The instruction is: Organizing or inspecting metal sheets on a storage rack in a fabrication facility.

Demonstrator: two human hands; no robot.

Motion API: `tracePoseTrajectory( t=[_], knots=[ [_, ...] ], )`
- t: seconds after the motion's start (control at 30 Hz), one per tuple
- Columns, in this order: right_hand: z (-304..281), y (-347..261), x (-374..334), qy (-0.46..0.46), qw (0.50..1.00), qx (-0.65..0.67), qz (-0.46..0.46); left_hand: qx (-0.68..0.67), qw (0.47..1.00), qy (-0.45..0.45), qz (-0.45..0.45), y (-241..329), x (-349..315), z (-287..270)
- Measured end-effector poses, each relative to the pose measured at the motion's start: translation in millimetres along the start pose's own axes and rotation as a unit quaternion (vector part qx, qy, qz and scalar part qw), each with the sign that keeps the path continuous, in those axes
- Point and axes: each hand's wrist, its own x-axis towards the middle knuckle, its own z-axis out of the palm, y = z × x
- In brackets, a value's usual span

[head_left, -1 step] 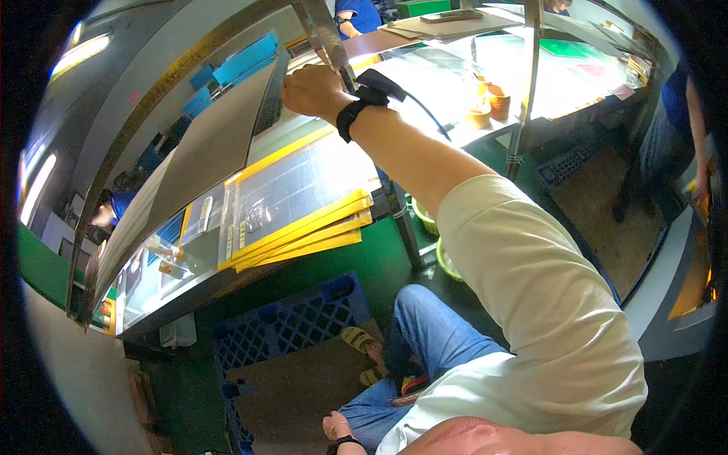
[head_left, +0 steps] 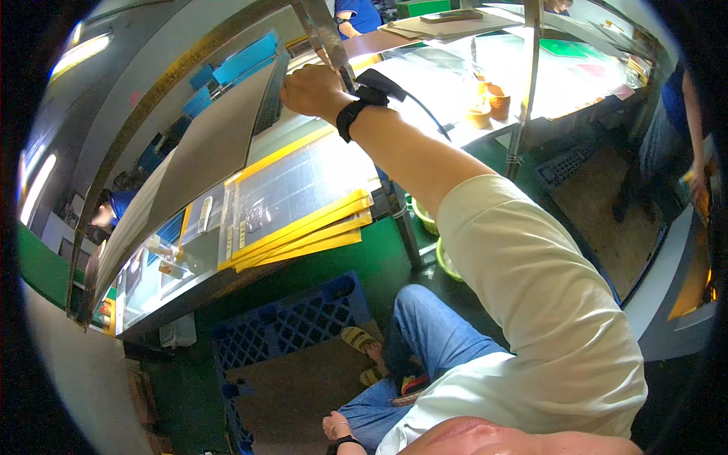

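My right hand (head_left: 311, 91) is stretched up and forward, fingers closed on the upper corner of a large grey-brown sheet (head_left: 205, 159) that stands tilted over the workbench. A black band with a cable wraps that wrist. Below the sheet, a stack of yellow-framed panels (head_left: 303, 220) with clear gridded faces lies on the bench. My left hand (head_left: 337, 428) rests low on my knee over blue jeans, fingers loosely curled and holding nothing.
A blue plastic crate (head_left: 288, 326) topped with brown cardboard sits on the green floor by my feet. A metal post (head_left: 531, 76) rises at the bench, with brown tape rolls (head_left: 489, 102) beside it. Other people stand at top (head_left: 353, 15), left (head_left: 114, 208) and right (head_left: 675, 129).
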Motion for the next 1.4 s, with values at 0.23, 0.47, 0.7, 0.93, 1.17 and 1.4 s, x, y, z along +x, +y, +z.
tracePoseTrajectory(
  t=[0.23,0.47,0.7,0.93,1.17,1.4],
  knots=[
    [-7,-4,-4,0.028,0.998,0.051,0.006,0.005,1.0,-0.001,-0.018,-1,3,2],
    [0,2,2,0.025,1.0,0.013,0.009,0.007,1.0,-0.01,-0.012,3,3,1],
    [2,1,2,0.005,0.999,0.047,0.027,0.024,1.0,-0.009,-0.013,7,-6,-7],
    [-3,0,1,-0.008,1.0,0.012,0.015,0.021,1.0,-0.009,-0.02,7,-4,-5],
    [-2,-1,-1,0.016,1.0,-0.009,-0.001,0.021,1.0,-0.009,-0.004,4,-3,-6],
    [4,2,1,0.026,1.0,0.008,-0.002,0.015,1.0,-0.007,-0.016,7,-7,-9]
  ],
)
